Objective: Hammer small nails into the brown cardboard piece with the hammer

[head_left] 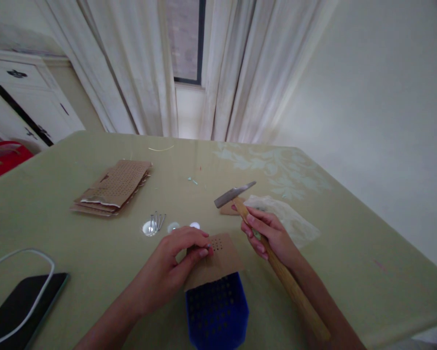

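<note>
My right hand (267,236) is closed round the wooden handle of a small hammer (236,193), whose metal head hangs raised above the table. My left hand (183,253) pinches its fingertips together on a brown cardboard piece (221,262) with a grid of small holes. Whatever sits between the fingertips is too small to see. The cardboard lies on top of a blue perforated block (218,311). Several nails (157,221) rest on a small round lid just beyond my left hand.
A stack of perforated cardboard pieces (114,187) lies at the left of the green table (76,233). A dark phone (21,306) with a white cable (28,253) sits near left. A clear plastic bag (291,218) lies by the hammer. White curtains hang behind.
</note>
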The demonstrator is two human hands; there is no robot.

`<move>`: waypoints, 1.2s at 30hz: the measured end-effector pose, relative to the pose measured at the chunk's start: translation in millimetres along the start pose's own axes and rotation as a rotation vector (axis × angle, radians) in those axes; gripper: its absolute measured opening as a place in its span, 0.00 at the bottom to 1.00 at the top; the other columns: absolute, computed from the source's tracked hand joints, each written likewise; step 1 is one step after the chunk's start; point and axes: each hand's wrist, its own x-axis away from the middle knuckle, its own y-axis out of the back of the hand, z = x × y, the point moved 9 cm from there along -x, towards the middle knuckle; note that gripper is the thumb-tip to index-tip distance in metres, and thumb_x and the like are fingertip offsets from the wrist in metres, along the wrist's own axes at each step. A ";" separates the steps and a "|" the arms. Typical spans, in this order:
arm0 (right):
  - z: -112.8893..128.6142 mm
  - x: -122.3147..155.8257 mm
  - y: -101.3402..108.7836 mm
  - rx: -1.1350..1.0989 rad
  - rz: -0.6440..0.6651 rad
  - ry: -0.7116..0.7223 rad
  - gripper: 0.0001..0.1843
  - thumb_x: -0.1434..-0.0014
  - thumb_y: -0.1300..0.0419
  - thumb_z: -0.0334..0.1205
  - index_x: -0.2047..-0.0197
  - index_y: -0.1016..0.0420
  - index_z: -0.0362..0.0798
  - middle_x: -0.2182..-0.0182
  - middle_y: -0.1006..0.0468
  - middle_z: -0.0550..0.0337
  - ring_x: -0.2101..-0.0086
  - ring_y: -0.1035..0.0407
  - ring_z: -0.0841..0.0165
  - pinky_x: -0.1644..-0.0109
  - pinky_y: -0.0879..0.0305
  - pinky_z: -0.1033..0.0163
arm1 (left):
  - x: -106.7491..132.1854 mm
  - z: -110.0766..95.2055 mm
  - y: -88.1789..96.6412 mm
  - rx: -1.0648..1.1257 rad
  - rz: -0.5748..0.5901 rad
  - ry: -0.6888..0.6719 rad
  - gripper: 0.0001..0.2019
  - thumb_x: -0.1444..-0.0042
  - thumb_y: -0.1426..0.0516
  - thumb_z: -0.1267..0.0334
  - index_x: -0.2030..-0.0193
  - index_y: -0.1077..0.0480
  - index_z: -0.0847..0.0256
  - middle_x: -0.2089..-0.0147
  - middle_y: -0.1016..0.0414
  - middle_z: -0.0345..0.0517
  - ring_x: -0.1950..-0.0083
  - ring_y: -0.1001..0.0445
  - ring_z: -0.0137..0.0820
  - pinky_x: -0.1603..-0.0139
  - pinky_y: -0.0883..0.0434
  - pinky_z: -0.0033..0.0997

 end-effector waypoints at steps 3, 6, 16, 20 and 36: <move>23.4 32.0 -12.2 0.165 0.047 -0.018 0.17 0.29 0.31 0.53 0.58 0.19 0.46 0.71 0.26 0.65 0.85 0.41 0.80 0.87 0.44 0.73 | -2.0 -3.8 -0.8 0.030 0.014 -0.032 0.07 0.29 0.37 0.62 0.57 0.16 0.51 0.52 0.11 0.44 0.47 0.16 0.39 0.42 0.24 0.38; 40.9 69.2 -29.5 0.386 0.086 -0.046 0.19 0.26 0.36 0.56 0.60 0.21 0.49 0.74 0.29 0.66 0.84 0.41 0.78 0.86 0.47 0.72 | -3.2 -7.2 -1.6 0.047 0.026 -0.054 0.07 0.29 0.38 0.62 0.56 0.16 0.52 0.53 0.11 0.44 0.49 0.16 0.38 0.44 0.25 0.36; 71.5 102.2 -76.9 0.807 0.015 0.089 0.15 0.22 0.41 0.52 0.50 0.17 0.54 0.84 0.33 0.70 0.86 0.42 0.72 0.81 0.45 0.67 | -8.5 -14.0 -5.5 0.060 0.092 -0.047 0.10 0.29 0.40 0.62 0.59 0.18 0.56 0.60 0.14 0.43 0.57 0.20 0.35 0.52 0.27 0.32; 83.5 107.1 -86.1 0.839 -0.068 0.151 0.18 0.21 0.43 0.51 0.43 0.17 0.50 0.82 0.33 0.69 0.82 0.40 0.70 0.75 0.39 0.65 | -8.6 -11.5 -6.0 0.077 0.093 -0.052 0.10 0.28 0.40 0.61 0.60 0.18 0.57 0.60 0.16 0.44 0.58 0.21 0.35 0.55 0.27 0.31; 69.3 108.1 -95.4 0.904 -0.046 0.172 0.20 0.23 0.41 0.52 0.38 0.16 0.53 0.81 0.31 0.67 0.78 0.33 0.66 0.70 0.33 0.63 | -7.1 -15.0 -2.4 0.108 0.140 -0.056 0.09 0.31 0.40 0.62 0.58 0.16 0.56 0.53 0.18 0.47 0.51 0.19 0.37 0.47 0.24 0.37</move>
